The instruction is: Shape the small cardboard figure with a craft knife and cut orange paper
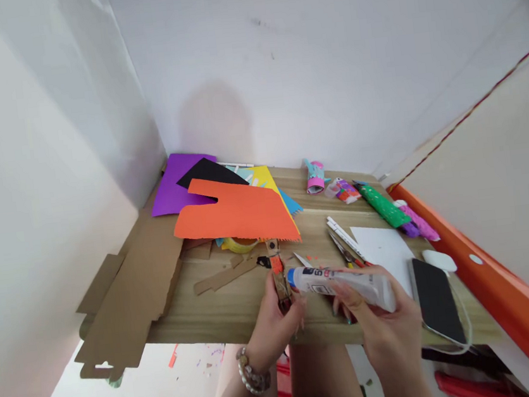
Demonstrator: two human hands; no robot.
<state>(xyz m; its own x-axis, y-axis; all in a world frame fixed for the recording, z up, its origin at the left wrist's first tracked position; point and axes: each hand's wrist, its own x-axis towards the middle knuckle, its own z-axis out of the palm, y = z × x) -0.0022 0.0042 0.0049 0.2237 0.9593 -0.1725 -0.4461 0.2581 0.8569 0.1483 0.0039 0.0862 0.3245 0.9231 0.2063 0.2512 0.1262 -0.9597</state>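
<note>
Fingers (298,307) of left hand (272,328) gripping cardboard strip (281,279); right hand (379,325) around glue tube (346,286), nozzle (291,278) beside strip.

The right fingers (342,304) wrap a white glue tube (346,286) with a blue cap and dark lettering, while the left fingers (294,310) pinch a brown cardboard strip (281,282) patched with orange. Beyond the fingertips, a bright orange paper sheet (235,211) with a zigzag edge overlaps a black sheet (209,173), a purple sheet (172,190), a yellow sheet (262,179) and a sky-blue sheet (291,203), all on a pale, streak-grained wooden table (240,316). To the right of the fingers lie a green speckled roll (382,204) and a black phone (436,300), while below the left fingers sits a pearly white beaded bracelet (250,372).
</note>
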